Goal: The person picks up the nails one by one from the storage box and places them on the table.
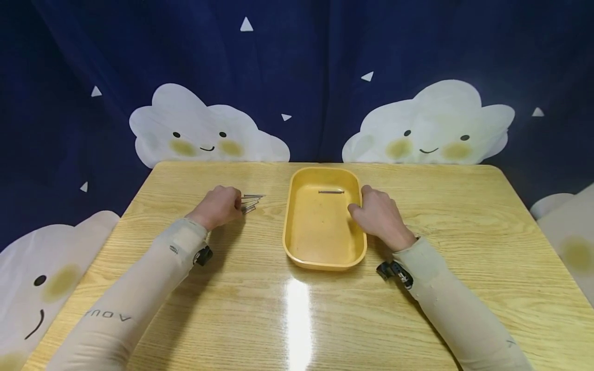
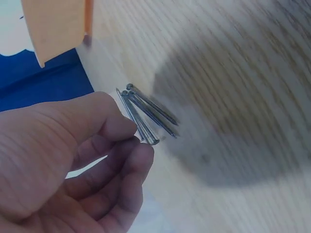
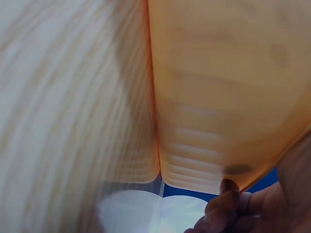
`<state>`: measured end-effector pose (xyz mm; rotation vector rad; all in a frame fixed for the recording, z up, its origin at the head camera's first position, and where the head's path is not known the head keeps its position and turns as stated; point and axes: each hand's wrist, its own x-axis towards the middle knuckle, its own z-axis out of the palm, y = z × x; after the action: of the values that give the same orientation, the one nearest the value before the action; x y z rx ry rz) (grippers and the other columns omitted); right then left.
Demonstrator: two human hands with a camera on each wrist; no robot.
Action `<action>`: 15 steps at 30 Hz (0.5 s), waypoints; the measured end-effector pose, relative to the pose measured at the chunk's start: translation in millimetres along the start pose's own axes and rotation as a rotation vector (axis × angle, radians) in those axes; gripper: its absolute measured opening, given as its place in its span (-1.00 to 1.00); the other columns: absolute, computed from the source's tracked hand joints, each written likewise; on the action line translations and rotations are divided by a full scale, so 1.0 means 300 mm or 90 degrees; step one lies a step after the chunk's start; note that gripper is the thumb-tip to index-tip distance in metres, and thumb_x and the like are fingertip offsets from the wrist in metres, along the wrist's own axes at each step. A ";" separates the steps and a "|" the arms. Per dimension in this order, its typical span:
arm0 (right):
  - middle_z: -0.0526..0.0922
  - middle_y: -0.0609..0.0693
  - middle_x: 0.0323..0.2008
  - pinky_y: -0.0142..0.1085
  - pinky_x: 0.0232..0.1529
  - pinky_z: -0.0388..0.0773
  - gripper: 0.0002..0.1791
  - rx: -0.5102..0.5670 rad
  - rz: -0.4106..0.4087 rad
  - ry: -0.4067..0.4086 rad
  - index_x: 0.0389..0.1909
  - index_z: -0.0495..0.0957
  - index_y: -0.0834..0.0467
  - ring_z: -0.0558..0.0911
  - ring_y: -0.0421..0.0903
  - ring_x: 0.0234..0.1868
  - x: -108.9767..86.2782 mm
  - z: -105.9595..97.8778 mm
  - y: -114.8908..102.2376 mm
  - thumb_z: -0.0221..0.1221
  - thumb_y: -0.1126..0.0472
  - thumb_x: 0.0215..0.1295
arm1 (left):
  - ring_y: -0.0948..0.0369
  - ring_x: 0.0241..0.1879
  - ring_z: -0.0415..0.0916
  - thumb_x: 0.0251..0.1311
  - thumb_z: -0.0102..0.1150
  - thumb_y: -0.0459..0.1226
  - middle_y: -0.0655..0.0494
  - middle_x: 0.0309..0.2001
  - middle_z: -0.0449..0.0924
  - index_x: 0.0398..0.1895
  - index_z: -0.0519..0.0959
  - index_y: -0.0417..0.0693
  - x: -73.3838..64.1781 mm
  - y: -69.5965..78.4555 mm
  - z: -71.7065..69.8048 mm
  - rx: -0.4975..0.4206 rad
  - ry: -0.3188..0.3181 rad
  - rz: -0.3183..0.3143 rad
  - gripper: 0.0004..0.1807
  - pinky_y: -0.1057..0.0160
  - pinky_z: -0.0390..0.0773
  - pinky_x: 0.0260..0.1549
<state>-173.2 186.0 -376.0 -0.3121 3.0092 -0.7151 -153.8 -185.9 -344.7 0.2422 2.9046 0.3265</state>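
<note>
My left hand [image 1: 220, 207] is at the near-left end of a small group of steel nails [image 1: 252, 196] on the table, its fingers curled. In the left wrist view the thumb and fingertips come together right beside several nails [image 2: 150, 111]; whether a nail is pinched between them I cannot tell. A yellow plastic tray [image 1: 323, 232] stands to the right of the nails. One nail [image 1: 331, 192] lies crosswise on its floor, towards the far end. My right hand [image 1: 378, 214] grips the tray's right rim, thumb over the inside and fingers along the outer wall [image 3: 218, 97].
The light wooden table [image 1: 464, 232] carries it all, with a bright reflection in front of the tray. A dark blue curtain [image 1: 315, 62] with smiling clouds hangs behind the far edge. Each wrist bears a small black camera [image 1: 202, 255].
</note>
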 end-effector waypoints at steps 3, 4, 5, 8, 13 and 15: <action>0.62 0.26 -0.30 -0.03 -0.30 0.51 -0.61 -0.004 -0.003 0.000 -0.11 0.46 0.30 0.60 0.19 -0.31 0.002 0.004 0.002 0.04 0.01 0.36 | 0.08 -0.37 0.56 0.15 0.40 -0.33 -0.09 -0.30 0.70 -0.36 0.64 -0.19 -0.003 0.009 -0.009 -0.002 0.001 -0.006 -0.89 0.12 0.59 -0.27; 0.62 0.26 -0.29 -0.02 -0.29 0.52 -0.60 -0.004 -0.004 0.000 -0.11 0.46 0.31 0.60 0.19 -0.30 0.003 0.005 0.003 0.04 0.01 0.36 | 0.08 -0.36 0.56 0.16 0.40 -0.32 -0.09 -0.29 0.71 -0.35 0.65 -0.19 -0.003 0.012 -0.012 -0.001 0.005 -0.007 -0.88 0.11 0.60 -0.26; 0.62 0.26 -0.29 -0.02 -0.29 0.52 -0.60 -0.004 -0.004 0.000 -0.11 0.46 0.31 0.61 0.19 -0.30 0.003 0.006 0.003 0.04 0.01 0.36 | 0.07 -0.36 0.57 0.17 0.40 -0.31 -0.10 -0.28 0.72 -0.34 0.66 -0.20 -0.004 0.016 -0.016 0.000 0.011 -0.006 -0.88 0.10 0.61 -0.25; 0.62 0.25 -0.30 -0.03 -0.30 0.51 -0.61 -0.006 -0.004 0.000 -0.13 0.45 0.29 0.60 0.19 -0.31 0.004 0.007 0.002 0.05 0.00 0.36 | 0.04 -0.33 0.61 0.19 0.37 -0.31 -0.12 -0.27 0.74 -0.33 0.67 -0.22 -0.002 0.027 -0.028 0.006 0.032 0.002 -0.87 0.04 0.64 -0.20; 0.61 0.24 -0.31 -0.07 -0.32 0.49 -0.62 -0.005 -0.001 -0.004 -0.12 0.44 0.29 0.59 0.17 -0.32 0.002 0.002 0.001 0.04 0.00 0.37 | -0.04 -0.20 0.67 0.20 0.38 -0.29 -0.12 -0.23 0.76 -0.28 0.69 -0.23 0.010 0.046 -0.037 0.014 0.055 0.021 -0.85 -0.07 0.64 -0.05; 0.61 0.24 -0.31 -0.08 -0.33 0.48 -0.62 -0.004 -0.001 -0.005 -0.11 0.44 0.29 0.58 0.16 -0.33 0.001 0.000 0.000 0.04 0.01 0.37 | -0.05 -0.18 0.68 0.20 0.38 -0.27 -0.11 -0.23 0.77 -0.28 0.70 -0.22 0.014 0.056 -0.038 0.015 0.060 0.026 -0.84 -0.07 0.65 -0.04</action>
<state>-173.5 185.9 -376.0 -0.3174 3.0049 -0.7034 -158.2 -171.3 -330.5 0.2976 3.0016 0.3176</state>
